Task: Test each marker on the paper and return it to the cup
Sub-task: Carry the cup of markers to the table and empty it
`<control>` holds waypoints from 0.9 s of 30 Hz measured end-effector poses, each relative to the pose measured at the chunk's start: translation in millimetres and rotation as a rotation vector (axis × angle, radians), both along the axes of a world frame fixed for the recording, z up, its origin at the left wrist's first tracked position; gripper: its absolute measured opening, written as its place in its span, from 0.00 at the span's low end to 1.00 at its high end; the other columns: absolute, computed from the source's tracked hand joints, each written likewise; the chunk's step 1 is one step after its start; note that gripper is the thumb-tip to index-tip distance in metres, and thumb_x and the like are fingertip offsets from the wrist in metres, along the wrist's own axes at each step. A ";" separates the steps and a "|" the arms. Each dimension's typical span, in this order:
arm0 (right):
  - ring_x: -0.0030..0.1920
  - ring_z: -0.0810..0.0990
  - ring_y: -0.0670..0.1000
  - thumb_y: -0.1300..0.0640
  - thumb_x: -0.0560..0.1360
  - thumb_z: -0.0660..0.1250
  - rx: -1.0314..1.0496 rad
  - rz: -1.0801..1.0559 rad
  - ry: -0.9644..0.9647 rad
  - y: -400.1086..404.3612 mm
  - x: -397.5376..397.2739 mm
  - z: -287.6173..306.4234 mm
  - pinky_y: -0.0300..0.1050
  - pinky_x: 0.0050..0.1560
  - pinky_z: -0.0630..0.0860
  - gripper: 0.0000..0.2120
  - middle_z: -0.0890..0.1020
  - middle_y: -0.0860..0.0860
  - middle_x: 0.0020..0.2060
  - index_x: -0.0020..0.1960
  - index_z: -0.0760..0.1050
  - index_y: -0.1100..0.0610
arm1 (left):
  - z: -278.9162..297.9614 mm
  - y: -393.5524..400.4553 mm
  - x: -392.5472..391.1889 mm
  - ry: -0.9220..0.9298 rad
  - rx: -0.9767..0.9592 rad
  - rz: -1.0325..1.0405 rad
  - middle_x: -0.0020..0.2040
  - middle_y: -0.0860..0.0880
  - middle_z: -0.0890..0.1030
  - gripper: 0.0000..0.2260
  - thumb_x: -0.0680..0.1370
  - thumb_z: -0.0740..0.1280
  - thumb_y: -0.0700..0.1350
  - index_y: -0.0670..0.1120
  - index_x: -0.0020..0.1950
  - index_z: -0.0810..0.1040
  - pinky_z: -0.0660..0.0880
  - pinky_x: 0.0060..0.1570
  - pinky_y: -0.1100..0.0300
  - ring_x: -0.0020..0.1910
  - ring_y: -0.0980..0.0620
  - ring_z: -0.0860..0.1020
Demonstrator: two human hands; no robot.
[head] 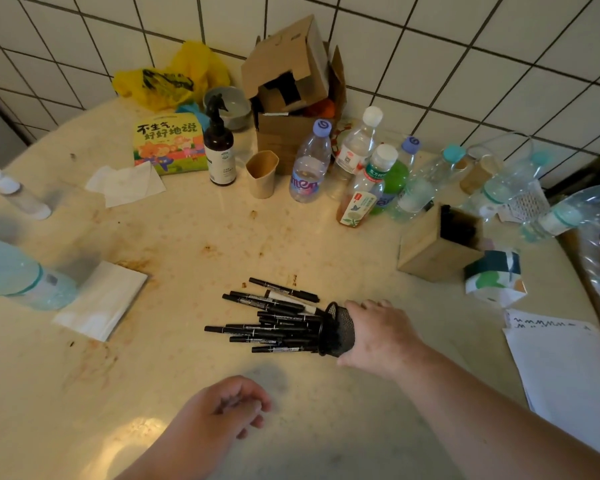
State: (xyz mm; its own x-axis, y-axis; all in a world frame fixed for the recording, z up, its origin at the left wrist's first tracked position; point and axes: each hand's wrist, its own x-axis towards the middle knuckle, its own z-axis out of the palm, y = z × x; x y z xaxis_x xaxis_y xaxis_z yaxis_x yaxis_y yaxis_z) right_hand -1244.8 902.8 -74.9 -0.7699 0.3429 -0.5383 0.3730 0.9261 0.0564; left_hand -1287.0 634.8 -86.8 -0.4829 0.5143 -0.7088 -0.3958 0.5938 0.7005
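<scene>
My right hand grips a black mesh cup tipped on its side, mouth pointing left. Several black markers lie spilled out of the cup's mouth in a fan on the beige table; some still reach into the cup. My left hand hovers near the table's front edge with fingers loosely curled, holding nothing. A sheet of white paper with a scribbled wavy line at its top lies at the right, beyond my right forearm.
Several plastic bottles stand at the back right, with a spray bottle, a beige cup, cardboard boxes and a wooden holder. A folded white napkin and a lying bottle sit at the left.
</scene>
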 end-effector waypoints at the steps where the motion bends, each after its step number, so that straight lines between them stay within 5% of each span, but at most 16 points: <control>1: 0.65 0.72 0.56 0.35 0.64 0.73 -0.007 -0.009 0.003 2.7 3.2 -0.5 0.51 0.64 0.72 0.41 0.76 0.50 0.64 0.72 0.66 0.49 | 0.1 3.3 0.9 -0.002 -0.009 -0.007 0.47 0.50 0.86 0.12 0.80 0.64 0.35 0.48 0.44 0.85 0.79 0.48 0.51 0.44 0.52 0.84; 15: 0.66 0.73 0.53 0.36 0.62 0.75 -0.216 -0.292 0.157 45.8 58.2 -15.0 0.51 0.66 0.70 0.47 0.75 0.47 0.67 0.76 0.61 0.47 | 6.2 29.9 22.0 0.029 -0.029 0.002 0.42 0.47 0.87 0.11 0.79 0.64 0.33 0.43 0.45 0.84 0.78 0.42 0.56 0.41 0.51 0.84; 21: 0.56 0.79 0.54 0.58 0.57 0.82 -0.714 -0.721 0.473 55.4 73.7 -23.9 0.39 0.48 0.73 0.37 0.80 0.47 0.54 0.62 0.69 0.49 | 13.8 40.9 33.1 0.038 -0.058 0.002 0.42 0.43 0.86 0.10 0.79 0.64 0.32 0.41 0.45 0.84 0.78 0.41 0.57 0.43 0.46 0.84; 27: 0.62 0.77 0.50 0.61 0.54 0.80 -0.942 -0.838 0.712 57.7 76.2 -58.9 0.35 0.57 0.71 0.41 0.76 0.45 0.59 0.61 0.64 0.46 | 21.8 50.3 47.0 0.039 -0.075 -0.038 0.44 0.46 0.87 0.12 0.79 0.65 0.33 0.44 0.44 0.85 0.79 0.45 0.53 0.45 0.46 0.85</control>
State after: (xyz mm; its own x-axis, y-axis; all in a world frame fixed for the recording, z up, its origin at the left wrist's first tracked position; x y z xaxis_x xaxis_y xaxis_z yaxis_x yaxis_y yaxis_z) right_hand -1168.7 960.5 -133.8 -0.7199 0.5601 -0.4098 0.5026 0.0136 -0.8644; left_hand -1240.0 685.1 -65.0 -0.4920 0.4794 -0.7267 -0.3449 0.6591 0.6683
